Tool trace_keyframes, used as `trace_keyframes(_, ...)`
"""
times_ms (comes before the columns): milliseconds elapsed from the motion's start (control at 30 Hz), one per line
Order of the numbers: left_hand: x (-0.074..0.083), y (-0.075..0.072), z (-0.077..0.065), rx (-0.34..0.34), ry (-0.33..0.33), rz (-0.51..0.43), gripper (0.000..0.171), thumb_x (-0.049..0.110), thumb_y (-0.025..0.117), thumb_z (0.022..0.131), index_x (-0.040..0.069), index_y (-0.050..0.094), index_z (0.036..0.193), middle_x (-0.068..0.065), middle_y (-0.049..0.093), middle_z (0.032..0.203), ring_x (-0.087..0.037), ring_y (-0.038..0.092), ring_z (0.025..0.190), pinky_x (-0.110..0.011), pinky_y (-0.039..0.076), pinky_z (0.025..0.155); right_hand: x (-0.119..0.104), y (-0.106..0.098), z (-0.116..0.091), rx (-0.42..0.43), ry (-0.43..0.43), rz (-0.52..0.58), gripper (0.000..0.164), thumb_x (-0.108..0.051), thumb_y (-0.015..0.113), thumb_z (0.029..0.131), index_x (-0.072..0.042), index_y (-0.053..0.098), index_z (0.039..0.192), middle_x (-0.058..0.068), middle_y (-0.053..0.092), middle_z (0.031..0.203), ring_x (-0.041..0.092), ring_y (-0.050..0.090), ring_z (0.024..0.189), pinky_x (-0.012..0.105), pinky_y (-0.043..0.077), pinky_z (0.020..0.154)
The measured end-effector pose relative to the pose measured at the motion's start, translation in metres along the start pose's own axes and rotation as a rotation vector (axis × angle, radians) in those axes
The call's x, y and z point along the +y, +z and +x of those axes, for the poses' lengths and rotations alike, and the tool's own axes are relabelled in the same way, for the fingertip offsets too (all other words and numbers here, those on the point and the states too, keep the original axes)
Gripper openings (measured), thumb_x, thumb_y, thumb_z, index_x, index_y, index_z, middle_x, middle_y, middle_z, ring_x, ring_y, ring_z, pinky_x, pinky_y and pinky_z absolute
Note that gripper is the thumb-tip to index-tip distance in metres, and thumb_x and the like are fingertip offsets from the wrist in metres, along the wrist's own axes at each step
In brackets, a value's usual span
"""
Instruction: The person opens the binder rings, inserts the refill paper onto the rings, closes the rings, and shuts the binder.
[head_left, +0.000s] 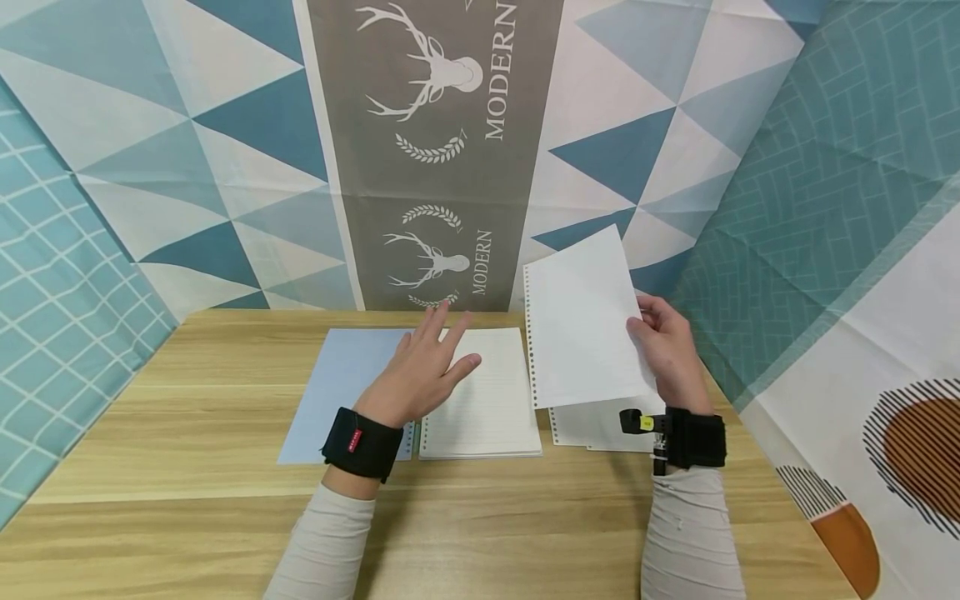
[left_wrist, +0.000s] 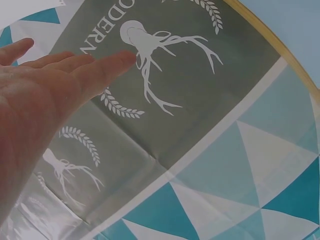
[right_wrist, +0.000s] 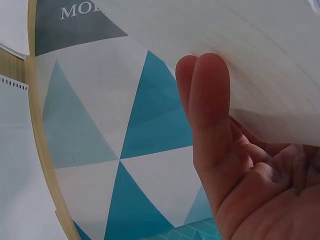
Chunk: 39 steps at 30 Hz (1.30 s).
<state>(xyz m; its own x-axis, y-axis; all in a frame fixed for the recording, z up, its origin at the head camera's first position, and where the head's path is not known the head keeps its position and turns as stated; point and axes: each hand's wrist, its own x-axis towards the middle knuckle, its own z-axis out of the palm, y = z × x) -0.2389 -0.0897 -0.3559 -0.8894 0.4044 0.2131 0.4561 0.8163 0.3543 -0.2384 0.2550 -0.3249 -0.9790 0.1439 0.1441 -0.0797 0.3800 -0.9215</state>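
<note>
My right hand [head_left: 667, 342] pinches the right edge of a white loose-leaf sheet [head_left: 581, 325], raised above the table with its punched holes along the left side. In the right wrist view, the fingers [right_wrist: 210, 95] lie against the underside of that sheet. The left hand [head_left: 420, 367] hovers over an opened notebook with its fingers spread, holding nothing. Beneath it are a stack of lined pages [head_left: 487, 400] and a pale blue cover [head_left: 330, 392] to their left. In the left wrist view, the left hand [left_wrist: 45, 95] has straight fingers before the patterned cloth.
More punched sheets [head_left: 600, 425] lie on the wooden table [head_left: 487, 525] under the raised one. A patterned cloth [head_left: 442, 167] rises along the table's back edge, with further cloth [head_left: 847, 333] at the right side and tiled-pattern cloth [head_left: 60, 292] at the left.
</note>
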Motion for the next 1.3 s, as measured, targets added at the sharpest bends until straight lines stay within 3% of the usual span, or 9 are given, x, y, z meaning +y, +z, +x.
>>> trace_keyframes(467, -0.002, -0.004, -0.001, 0.009, 0.002, 0.000, 0.070, 0.057, 0.039, 0.105, 0.022, 0.021, 0.164, -0.018, 0.009, 0.172, -0.036, 0.005, 0.161, -0.071, 0.020, 0.120, -0.007, 0.011, 0.000, -0.002, -0.027, -0.029, 0.041, -0.019, 0.045, 0.109, -0.007, 0.047, 0.148, 0.022, 0.061, 0.132, 0.023, 0.060, 0.102, 0.019, 0.052, 0.079)
trace_keyframes(833, -0.005, -0.003, -0.002, 0.020, -0.017, 0.006, 0.072, 0.056, 0.041, 0.105, 0.019, 0.022, 0.164, -0.018, 0.010, 0.171, -0.038, 0.007, 0.160, -0.070, 0.020, 0.120, -0.009, 0.020, 0.000, -0.037, -0.068, -0.018, 0.040, -0.013, 0.044, 0.108, -0.004, 0.048, 0.147, 0.024, 0.061, 0.125, 0.022, 0.060, 0.098, 0.021, 0.052, 0.078)
trace_keyframes(1300, -0.007, -0.007, -0.002, 0.005, -0.043, 0.009, 0.073, 0.057, 0.040, 0.105, 0.021, 0.019, 0.164, -0.018, 0.008, 0.172, -0.038, 0.004, 0.160, -0.070, 0.019, 0.121, -0.014, 0.030, -0.001, -0.075, -0.053, -0.016, 0.038, -0.013, 0.045, 0.108, -0.005, 0.050, 0.145, 0.023, 0.060, 0.121, 0.029, 0.060, 0.100, 0.023, 0.054, 0.077)
